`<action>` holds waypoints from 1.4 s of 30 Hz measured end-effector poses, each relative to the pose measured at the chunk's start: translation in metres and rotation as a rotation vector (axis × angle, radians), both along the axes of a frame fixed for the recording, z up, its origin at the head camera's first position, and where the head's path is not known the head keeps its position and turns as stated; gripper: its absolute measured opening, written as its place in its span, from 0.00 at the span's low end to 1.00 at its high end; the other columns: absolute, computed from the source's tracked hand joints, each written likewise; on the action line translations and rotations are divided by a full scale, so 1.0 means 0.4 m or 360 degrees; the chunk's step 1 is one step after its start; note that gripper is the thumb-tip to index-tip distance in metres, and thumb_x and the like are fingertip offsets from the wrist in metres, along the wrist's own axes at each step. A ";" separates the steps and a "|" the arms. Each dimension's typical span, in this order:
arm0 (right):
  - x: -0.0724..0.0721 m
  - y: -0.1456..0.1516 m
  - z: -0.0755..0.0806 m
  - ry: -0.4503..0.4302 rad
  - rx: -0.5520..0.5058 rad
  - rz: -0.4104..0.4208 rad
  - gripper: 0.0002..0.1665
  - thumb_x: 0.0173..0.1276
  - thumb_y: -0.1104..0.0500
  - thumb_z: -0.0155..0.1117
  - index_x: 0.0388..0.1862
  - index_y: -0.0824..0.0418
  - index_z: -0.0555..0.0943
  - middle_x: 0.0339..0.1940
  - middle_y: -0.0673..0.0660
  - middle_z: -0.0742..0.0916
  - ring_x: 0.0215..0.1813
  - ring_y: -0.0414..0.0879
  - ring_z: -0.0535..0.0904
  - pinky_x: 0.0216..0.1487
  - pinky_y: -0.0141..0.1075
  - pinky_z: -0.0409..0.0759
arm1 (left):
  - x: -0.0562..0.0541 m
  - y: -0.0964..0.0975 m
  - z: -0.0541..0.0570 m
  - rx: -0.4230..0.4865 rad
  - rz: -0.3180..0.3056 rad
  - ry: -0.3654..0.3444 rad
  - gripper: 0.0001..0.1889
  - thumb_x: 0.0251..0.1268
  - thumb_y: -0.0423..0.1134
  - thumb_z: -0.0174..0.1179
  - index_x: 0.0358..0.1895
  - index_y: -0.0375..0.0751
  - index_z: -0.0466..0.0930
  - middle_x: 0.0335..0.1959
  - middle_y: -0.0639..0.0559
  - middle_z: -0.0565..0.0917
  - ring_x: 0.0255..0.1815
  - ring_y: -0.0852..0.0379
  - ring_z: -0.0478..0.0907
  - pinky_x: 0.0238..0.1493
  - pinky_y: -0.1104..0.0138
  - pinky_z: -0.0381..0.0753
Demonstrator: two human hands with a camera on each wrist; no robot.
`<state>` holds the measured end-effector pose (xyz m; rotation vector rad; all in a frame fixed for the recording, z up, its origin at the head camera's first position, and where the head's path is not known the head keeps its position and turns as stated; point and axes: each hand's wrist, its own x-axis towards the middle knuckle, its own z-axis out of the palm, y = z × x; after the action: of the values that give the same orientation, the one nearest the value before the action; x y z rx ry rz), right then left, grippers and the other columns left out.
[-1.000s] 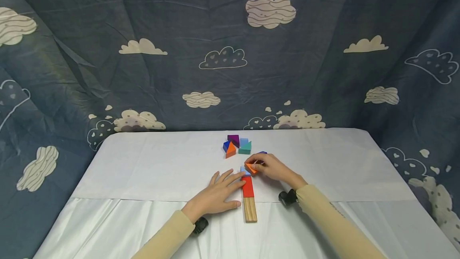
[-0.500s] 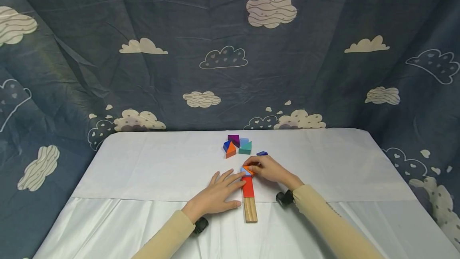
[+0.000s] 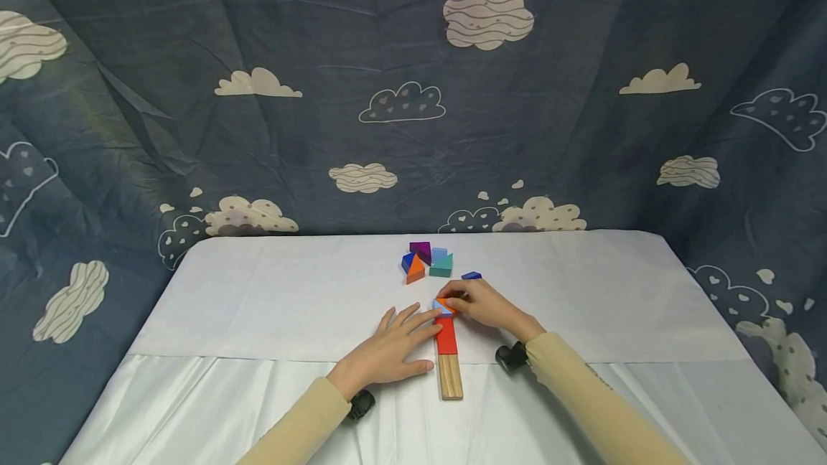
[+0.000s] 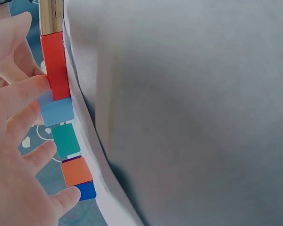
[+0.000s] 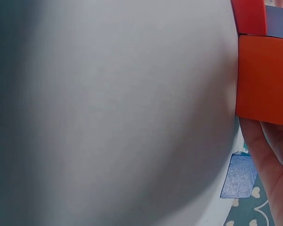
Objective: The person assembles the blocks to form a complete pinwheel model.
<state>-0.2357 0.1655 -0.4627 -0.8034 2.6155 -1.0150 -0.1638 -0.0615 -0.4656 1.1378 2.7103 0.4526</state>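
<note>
My right hand pinches an orange triangular block between thumb and fingers. It lies against a light blue triangular block, the pair at the far end of a row. Below them in the head view come a red block and a plain wooden block, end to end. From the left side, my left hand reaches in with its fingers spread. One fingertip touches the red block in the left wrist view; another finger lies by the light blue block.
Behind the row sit a purple block, a light blue block, a teal block, an orange block and a blue block. Another dark blue block lies apart, just beyond my right hand. White cloth covers the table.
Within the first half second, my right hand brought the orange block left against the light blue one. Since then both hands look still. My left hand has stayed in place throughout.
</note>
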 end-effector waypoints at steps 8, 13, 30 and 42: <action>0.001 0.001 0.002 -0.0015 -0.0001 -0.0005 0.10 0.70 0.62 0.60 0.47 0.60 0.83 0.42 0.51 0.85 0.40 0.43 0.77 0.47 0.37 0.80 | -0.001 -0.001 0.001 0.0000 -0.0001 0.0004 0.32 0.68 0.55 0.55 0.71 0.48 0.64 0.76 0.56 0.51 0.76 0.47 0.43 0.69 0.41 0.43; 0.002 0.001 0.005 -0.0016 -0.0002 -0.0011 0.11 0.69 0.63 0.60 0.48 0.60 0.83 0.44 0.52 0.85 0.41 0.44 0.77 0.48 0.38 0.80 | -0.002 -0.001 0.000 -0.0007 0.0000 0.0010 0.32 0.68 0.56 0.55 0.72 0.48 0.64 0.77 0.56 0.51 0.76 0.47 0.43 0.69 0.41 0.43; 0.003 0.001 0.007 -0.0014 0.0000 -0.0020 0.12 0.69 0.64 0.60 0.49 0.61 0.83 0.44 0.53 0.85 0.42 0.44 0.78 0.49 0.40 0.80 | -0.003 -0.002 0.001 -0.0003 -0.0001 -0.0001 0.32 0.68 0.56 0.54 0.72 0.48 0.64 0.77 0.57 0.50 0.76 0.48 0.43 0.69 0.41 0.43; 0.005 0.018 0.015 0.0032 -0.0082 -0.0116 0.12 0.70 0.63 0.60 0.50 0.62 0.83 0.47 0.54 0.86 0.49 0.50 0.79 0.54 0.44 0.78 | -0.003 -0.003 -0.001 -0.0015 -0.0001 0.0009 0.32 0.68 0.57 0.54 0.72 0.49 0.63 0.76 0.57 0.51 0.76 0.48 0.43 0.69 0.41 0.44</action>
<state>-0.2338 0.1726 -0.4567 -0.7384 2.6633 -1.1035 -0.1652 -0.0627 -0.4659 1.1393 2.7137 0.4367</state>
